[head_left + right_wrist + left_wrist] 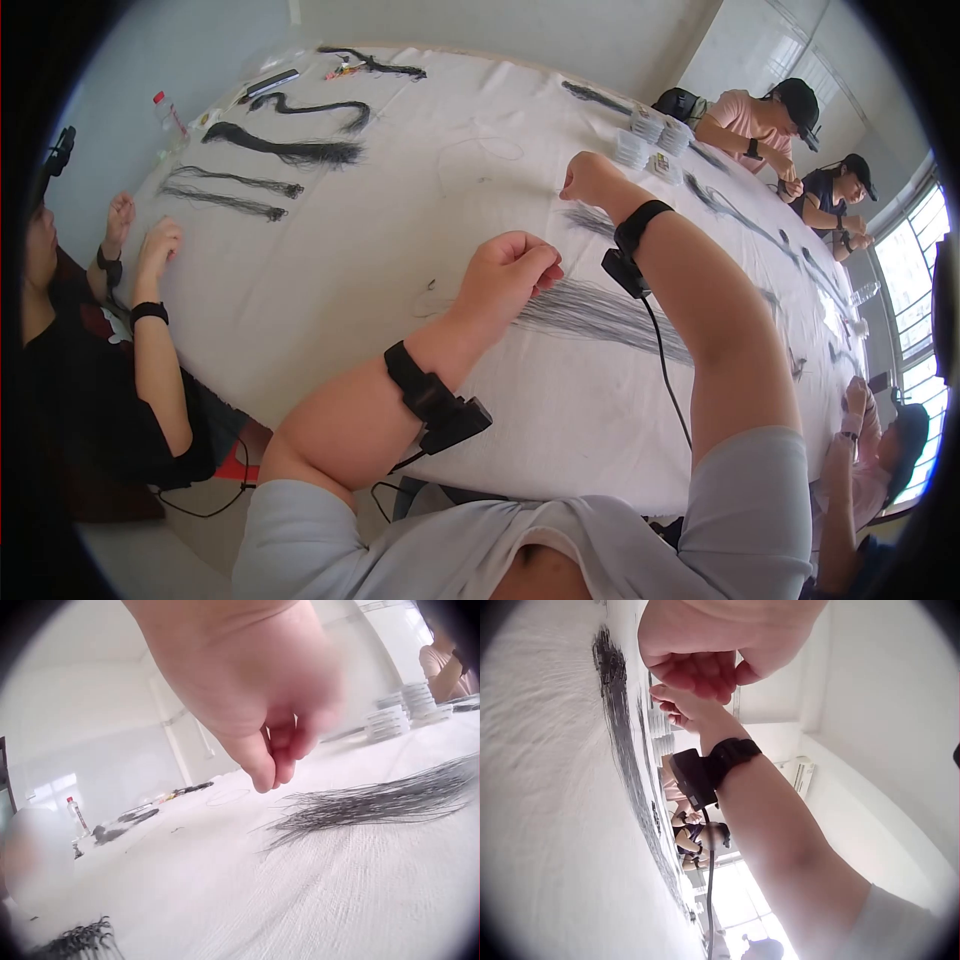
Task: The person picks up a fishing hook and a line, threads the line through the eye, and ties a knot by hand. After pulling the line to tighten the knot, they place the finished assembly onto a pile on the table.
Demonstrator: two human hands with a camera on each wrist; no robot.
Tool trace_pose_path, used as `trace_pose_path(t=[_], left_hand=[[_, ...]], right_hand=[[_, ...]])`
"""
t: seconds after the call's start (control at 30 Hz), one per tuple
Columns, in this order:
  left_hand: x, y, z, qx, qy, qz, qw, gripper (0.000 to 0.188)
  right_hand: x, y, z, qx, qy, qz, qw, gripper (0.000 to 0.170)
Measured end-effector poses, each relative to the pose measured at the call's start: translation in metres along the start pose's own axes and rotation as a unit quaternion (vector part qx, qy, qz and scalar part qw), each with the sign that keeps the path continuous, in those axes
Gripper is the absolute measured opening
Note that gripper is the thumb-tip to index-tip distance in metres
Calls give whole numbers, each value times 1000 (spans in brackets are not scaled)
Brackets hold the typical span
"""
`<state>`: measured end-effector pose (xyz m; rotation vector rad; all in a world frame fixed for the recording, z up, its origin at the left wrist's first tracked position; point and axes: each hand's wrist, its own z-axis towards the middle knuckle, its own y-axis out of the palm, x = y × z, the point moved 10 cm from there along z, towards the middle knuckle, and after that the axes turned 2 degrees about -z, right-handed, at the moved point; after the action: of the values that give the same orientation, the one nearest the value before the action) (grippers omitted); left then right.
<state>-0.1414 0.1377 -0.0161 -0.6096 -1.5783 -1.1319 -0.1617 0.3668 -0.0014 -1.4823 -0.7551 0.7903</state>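
Pale grey shirt (430,560) sits nearest the head camera, on the near side of the long strand bundle (605,322), which lies flat on the worktop (380,240). Left hand (505,270) is raised over that bundle's left end; its grip is curled in, thumb pressed to fingers. Right hand (594,182) is raised beyond the long bundle, near a short strand bundle (588,221); its grip is likewise pressed together. Whether either grip pinches a fine strand: cannot tell.

Step in hand (judgement): probably handling fine strands between both hands. Next move likely calls for firm fingertips, held clear of the long bundle to avoid snagging.

Counts, relative to the long bundle: five dark bundles (285,150) beyond it, far left; one red-capped bottle (170,115), also far left; one clear bottle (865,292), right; clear plastic boxes (632,150), beyond and right, stacked, number uncertain; four other people (750,125), left and right. Right-side bundles overlap; not countable.
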Motion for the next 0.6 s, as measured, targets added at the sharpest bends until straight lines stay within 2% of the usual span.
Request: trace_pose_path(t=[0.07,0.17,0.27,0.37,0.47,0.6], left_hand=[[1,0,0,-2,7,0,1000,14],[3,-1,0,1,11,5,1000,15],[4,-5,2,14,15,12,1000,16],[3,-11,2,40,18,-6,999,16],[3,-17,5,61,15,-23,998,16],[3,-23,8,81,19,-24,996,16]], right_hand=[[3,10,8,-10,20,-46,999,17],[4,15,15,-10,10,-50,999,18],[-2,-8,9,48,-54,64,995,19],[0,-42,-5,50,-30,186,981,23],[-1,-72,-27,58,15,241,969,20],[-8,-95,-45,22,15,362,932,16]])
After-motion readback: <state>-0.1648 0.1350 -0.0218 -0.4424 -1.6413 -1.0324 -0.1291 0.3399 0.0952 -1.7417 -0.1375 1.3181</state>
